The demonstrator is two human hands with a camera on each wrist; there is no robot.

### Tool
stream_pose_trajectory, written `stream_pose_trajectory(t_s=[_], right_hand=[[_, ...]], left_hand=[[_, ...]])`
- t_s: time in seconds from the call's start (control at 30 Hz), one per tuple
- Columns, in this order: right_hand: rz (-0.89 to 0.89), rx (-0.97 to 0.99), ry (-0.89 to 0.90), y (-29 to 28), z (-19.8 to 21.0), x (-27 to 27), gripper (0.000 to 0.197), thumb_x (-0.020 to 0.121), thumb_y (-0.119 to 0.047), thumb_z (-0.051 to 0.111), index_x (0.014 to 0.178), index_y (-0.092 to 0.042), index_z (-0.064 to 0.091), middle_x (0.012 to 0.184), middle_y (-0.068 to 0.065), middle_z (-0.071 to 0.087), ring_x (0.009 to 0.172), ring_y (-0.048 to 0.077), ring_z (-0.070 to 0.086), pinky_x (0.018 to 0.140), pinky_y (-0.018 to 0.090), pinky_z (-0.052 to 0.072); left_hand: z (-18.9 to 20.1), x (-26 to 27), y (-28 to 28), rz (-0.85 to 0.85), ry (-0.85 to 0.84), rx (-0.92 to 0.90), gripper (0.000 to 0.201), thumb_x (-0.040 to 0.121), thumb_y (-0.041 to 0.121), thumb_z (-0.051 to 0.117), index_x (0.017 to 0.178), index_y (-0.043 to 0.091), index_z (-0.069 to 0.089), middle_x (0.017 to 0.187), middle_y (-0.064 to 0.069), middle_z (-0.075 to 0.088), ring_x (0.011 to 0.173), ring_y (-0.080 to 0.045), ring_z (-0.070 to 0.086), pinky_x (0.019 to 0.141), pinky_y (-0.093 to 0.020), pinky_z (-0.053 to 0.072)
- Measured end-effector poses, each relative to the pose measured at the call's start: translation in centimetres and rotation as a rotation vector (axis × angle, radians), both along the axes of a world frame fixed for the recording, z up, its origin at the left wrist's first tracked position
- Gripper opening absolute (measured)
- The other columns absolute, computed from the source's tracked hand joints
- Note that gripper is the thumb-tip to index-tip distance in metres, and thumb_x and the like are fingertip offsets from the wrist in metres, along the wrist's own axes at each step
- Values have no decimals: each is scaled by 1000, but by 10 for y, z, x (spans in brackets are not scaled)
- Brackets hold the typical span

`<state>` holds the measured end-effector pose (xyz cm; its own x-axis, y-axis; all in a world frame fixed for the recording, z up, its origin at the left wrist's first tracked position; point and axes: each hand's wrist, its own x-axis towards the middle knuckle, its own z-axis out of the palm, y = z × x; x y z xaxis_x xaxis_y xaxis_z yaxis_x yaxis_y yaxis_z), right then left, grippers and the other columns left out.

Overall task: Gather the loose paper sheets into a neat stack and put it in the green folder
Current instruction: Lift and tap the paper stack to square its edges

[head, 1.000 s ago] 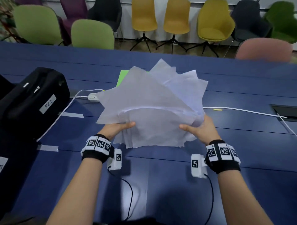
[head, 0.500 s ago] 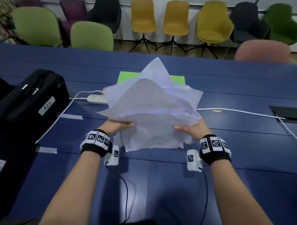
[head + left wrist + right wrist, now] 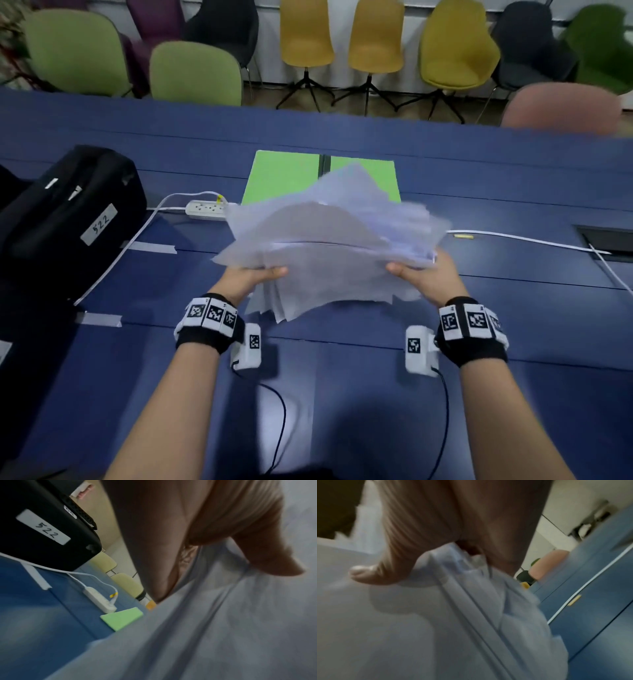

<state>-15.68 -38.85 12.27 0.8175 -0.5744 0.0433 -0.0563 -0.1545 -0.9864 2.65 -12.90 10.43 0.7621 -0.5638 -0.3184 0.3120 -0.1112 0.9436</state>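
Note:
A ragged bundle of white paper sheets [image 3: 329,246] is held over the blue table, corners fanning out at different angles. My left hand [image 3: 255,277] grips its left edge, thumb on top [image 3: 267,555]. On the other side my right hand [image 3: 423,274] grips the right edge, its thumb [image 3: 373,573] pressing on the top sheet [image 3: 385,635]. The green folder [image 3: 284,178] lies flat on the table just beyond the bundle, its near part hidden by the sheets; a corner of the folder [image 3: 122,618] shows in the left wrist view.
A black case labelled 522 [image 3: 68,219] stands at the left. A white power strip [image 3: 205,209] and its cable lie left of the folder; another white cable [image 3: 520,240] runs right toward a table hatch [image 3: 606,240]. Chairs line the far edge.
Both hands have lowered the paper bundle and tipped it flatter toward the table, uncovering more of the green folder behind it. The sheets are blurred with motion.

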Motion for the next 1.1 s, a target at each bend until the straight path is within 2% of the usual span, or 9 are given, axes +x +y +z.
stream_pose_trajectory(t_s=[0.1,0.27,0.4,0.6,0.7,0.83,0.97,1.03,1.1], right_hand=[[67,-64,81,-5,-6,-4,47,66,8,78,107,-10,64,76,-33,69,77,-17,63,71,2,46],[162,-82,129,-2,3,10,53,63,2,83,109,-17,65,99,-15,69,88,-10,65,78,8,48],[101,-74,91,3,8,18,42,70,3,78,100,-24,68,81,-19,72,77,-6,66,79,21,53],[101,-49,62,1,2,7,41,63,-7,84,94,-33,73,103,1,72,100,19,67,90,34,52],[84,-36,120,1,-2,8,39,67,-2,81,89,-33,74,93,-8,74,90,12,66,85,30,53],[-87,-108,176,8,-12,17,15,70,-11,78,79,-22,71,90,17,73,83,23,67,75,34,52],[-298,-11,17,13,7,15,13,66,-18,82,70,-24,71,80,1,73,79,18,66,84,45,56],[-315,-5,-100,18,28,8,18,71,-12,80,72,-28,72,74,-10,73,76,12,67,78,32,58],[-284,8,-208,21,35,-2,29,75,-5,76,70,-33,73,67,-21,71,68,0,64,68,15,54]], left_hand=[[4,-2,2,-54,-55,3,49,36,26,88,83,18,76,85,7,76,80,-6,70,77,-22,56],[21,1,-12,-157,-148,28,46,54,3,80,97,15,73,91,5,75,87,-10,69,82,-29,56],[24,-10,-23,-4,-173,-4,44,57,-1,84,94,19,70,95,1,74,88,-12,70,81,-29,55],[3,-3,-5,71,-223,21,45,57,-11,82,94,12,70,85,3,75,80,-9,70,76,-30,55],[2,-2,-8,90,-183,33,46,61,-12,80,98,12,69,81,9,75,75,-3,69,72,-24,56],[1,-11,-26,173,-186,57,18,74,1,76,81,15,68,79,2,71,68,-6,67,81,-34,53],[25,-25,-42,209,-249,-13,19,85,7,67,73,17,56,66,12,66,59,6,63,73,-20,50],[32,-27,-42,187,-272,-132,19,84,1,65,87,19,61,82,11,68,68,11,65,75,-17,49],[35,-29,-33,144,-244,-220,31,81,-6,67,108,8,62,97,3,68,80,5,68,74,-12,51]])
